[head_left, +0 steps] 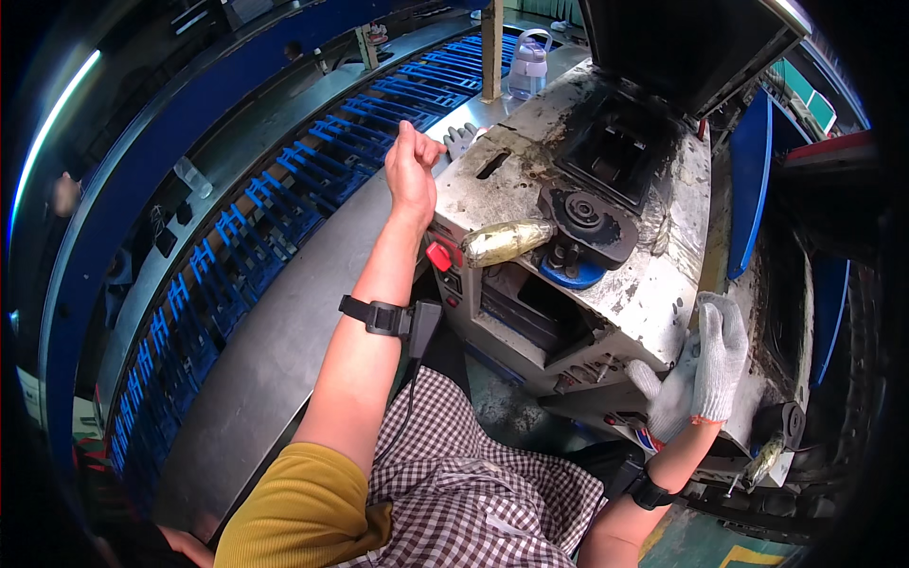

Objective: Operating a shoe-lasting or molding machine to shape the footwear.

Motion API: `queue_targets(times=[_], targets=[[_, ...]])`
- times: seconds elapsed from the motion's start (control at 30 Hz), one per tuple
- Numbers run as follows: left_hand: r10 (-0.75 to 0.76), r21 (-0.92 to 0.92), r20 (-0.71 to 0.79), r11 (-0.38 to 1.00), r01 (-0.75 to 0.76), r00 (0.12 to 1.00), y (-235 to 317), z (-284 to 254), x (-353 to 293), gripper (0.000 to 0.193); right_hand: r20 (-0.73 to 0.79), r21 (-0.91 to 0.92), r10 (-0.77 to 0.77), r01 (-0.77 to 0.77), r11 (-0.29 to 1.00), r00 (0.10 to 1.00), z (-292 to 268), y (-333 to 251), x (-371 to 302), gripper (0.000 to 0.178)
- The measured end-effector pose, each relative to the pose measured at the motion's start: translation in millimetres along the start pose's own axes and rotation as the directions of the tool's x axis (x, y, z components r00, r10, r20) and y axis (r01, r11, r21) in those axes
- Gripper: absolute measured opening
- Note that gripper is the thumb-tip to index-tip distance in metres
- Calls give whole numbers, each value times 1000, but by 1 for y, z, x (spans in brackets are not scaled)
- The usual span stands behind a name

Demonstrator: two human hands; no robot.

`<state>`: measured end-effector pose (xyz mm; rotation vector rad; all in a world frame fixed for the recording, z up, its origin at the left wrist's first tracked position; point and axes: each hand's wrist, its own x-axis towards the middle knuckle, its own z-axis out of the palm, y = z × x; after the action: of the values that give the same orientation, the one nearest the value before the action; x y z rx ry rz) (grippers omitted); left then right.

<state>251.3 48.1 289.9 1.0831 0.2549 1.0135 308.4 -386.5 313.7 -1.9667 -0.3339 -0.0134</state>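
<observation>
Checked cloth (473,483) and a mustard sleeve (294,511) fill the lower edge, nearest the lens. Both forearms are strapped with black wristbands. The bare left hand (412,170) is raised by the near corner of a worn, stained machine (653,284); its fingers are curled loosely inward and nothing is held in them. The right hand (705,364), covered by a white knit glove, is laid flat and open against the machine's right flank, gripping nothing. On the machine's top, a black round hub (582,213) is seen beside a foil-wrapped handle (507,241), with a red button (438,256) just below. A spare glove (461,139) is left near the corner, and a clear bottle (530,64) stands farther back. Judged from this, steadying is best done with the gloved palm kept flat, the bare fingers being kept off the greasy hub.
</observation>
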Motion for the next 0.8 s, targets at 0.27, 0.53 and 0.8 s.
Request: queue_targets(times=[0.27,0.53,0.8], targets=[[9,-118,4,993,-9,1000,3,2,-4,45,-11,14,9,-9,1000,1000,2,-6,-2,18],[-5,-207,39,978,13,999,4,-1,-6,44,-8,28,69,-68,997,998,1,-3,-1,18],[-115,-308,101,941,141,988,9,-11,1,39,1,50,7,-8,999,1000,5,-12,-3,18]])
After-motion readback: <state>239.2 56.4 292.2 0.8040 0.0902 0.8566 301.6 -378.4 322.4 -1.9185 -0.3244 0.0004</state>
